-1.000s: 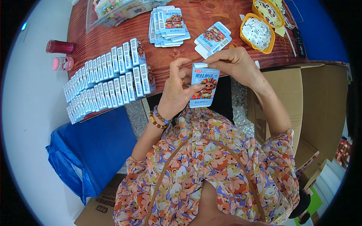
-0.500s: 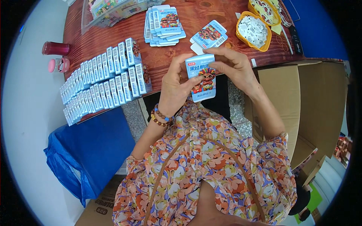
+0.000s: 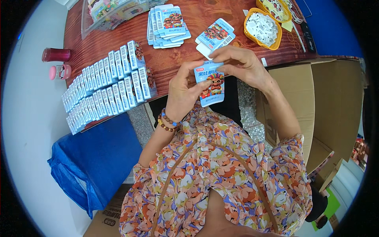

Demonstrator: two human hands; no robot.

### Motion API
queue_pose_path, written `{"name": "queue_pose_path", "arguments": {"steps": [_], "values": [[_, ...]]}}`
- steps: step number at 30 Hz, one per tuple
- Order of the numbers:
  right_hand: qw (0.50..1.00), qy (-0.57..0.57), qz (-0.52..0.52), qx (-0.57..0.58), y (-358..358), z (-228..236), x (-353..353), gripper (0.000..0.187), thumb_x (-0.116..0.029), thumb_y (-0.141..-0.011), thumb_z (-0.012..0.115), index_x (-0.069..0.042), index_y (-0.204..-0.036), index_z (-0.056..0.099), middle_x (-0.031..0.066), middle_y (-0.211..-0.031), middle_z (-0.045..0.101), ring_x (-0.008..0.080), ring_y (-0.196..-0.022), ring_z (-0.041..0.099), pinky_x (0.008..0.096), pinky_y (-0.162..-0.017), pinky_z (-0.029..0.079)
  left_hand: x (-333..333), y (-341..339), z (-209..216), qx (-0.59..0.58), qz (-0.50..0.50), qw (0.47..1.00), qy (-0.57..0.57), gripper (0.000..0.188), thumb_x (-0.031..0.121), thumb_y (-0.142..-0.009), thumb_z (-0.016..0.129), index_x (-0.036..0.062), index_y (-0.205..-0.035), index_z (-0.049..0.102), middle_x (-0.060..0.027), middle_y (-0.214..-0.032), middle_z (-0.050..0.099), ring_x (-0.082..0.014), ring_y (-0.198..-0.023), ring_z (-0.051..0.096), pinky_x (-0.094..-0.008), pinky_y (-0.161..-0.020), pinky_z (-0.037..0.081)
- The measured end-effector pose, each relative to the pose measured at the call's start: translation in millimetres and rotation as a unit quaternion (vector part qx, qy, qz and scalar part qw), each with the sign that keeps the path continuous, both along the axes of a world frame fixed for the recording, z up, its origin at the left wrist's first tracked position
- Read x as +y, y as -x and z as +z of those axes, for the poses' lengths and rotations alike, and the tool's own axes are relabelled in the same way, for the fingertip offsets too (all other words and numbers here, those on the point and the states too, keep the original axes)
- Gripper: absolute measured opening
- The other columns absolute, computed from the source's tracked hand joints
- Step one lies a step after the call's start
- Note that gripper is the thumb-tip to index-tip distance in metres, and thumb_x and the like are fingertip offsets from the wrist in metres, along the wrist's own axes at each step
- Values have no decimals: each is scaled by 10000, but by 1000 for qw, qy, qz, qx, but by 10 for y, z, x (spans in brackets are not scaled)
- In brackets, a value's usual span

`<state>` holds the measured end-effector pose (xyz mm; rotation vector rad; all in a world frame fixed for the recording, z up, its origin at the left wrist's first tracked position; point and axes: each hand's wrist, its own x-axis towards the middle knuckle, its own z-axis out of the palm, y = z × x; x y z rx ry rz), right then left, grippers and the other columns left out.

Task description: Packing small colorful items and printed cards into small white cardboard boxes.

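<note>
Over the table's front edge, a small light-blue cardboard box (image 3: 212, 91) with a cartoon figure is held upright between both hands. My left hand (image 3: 184, 89) grips it, thumb across the front and fingers behind. At its upper end, my right hand (image 3: 241, 68) pinches the top flap with thumb and fingers. Just beyond lies a flat, unfolded blue box (image 3: 216, 33) on the table. A pile of flat blue boxes (image 3: 172, 24) is to its left. Two rows of assembled blue boxes (image 3: 103, 71) stand on edge along the left of the table.
Yellow baskets, one with small white packets (image 3: 262, 29), stand at the far right. A clear plastic bin (image 3: 106, 17) sits far left, above a red-lidded jar (image 3: 57, 54) and a pink container (image 3: 60, 72). A large open carton (image 3: 294, 102) is at my right, a blue bag (image 3: 94, 158) lower left.
The right hand has pulled its fingers in at the top of the box, and the top flap now looks bent back. The left hand keeps its grip. The view has shifted slightly.
</note>
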<state>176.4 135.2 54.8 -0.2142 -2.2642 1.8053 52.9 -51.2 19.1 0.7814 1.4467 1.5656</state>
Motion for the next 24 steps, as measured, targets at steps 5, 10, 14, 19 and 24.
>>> {"name": "queue_pose_path", "arguments": {"steps": [5,10,14,19,24], "values": [[994,-109,-14,-27,90,-189,-3,226,9,-869,691,-15,-1093,710,80,-1070,716,143,-977,675,273,-804,541,93,52,-45,-14,3,998,-54,461,0,-916,650,46,-1347,494,-89,-1090,667,-116,-962,658,-280,-814,563],[906,340,-250,-17,145,-362,147,209,-101,-954,624,3,-1134,648,76,-1036,710,148,-918,697,309,-809,578,110,220,30,4,76,997,-13,551,100,-970,613,31,-1464,379,-157,-1205,616,-197,-1063,647,-323,-890,549],[843,504,-186,-5,210,-558,-208,202,-144,-969,583,-21,-1127,608,92,-1121,679,178,-1072,659,343,-921,550,227,26,-239,222,66,973,-1,1116,308,-709,878,-55,-1526,209,-269,-1566,256,-393,-1484,211,-486,-1210,190],[798,593,-88,-69,320,-647,-608,234,-209,-1001,559,-33,-1129,642,41,-1042,678,161,-945,667,305,-794,561,192,32,-175,354,171,918,-47,980,157,-655,922,32,-1447,359,-158,-1394,461,-282,-1284,502,-398,-1056,459],[972,156,-41,-171,587,-491,-17,200,-192,-988,583,-25,-1047,676,36,-922,685,132,-865,655,289,-754,535,75,179,82,156,147,977,7,863,113,-692,899,28,-1397,408,-100,-1258,527,-188,-1113,589,-333,-889,547]]}}
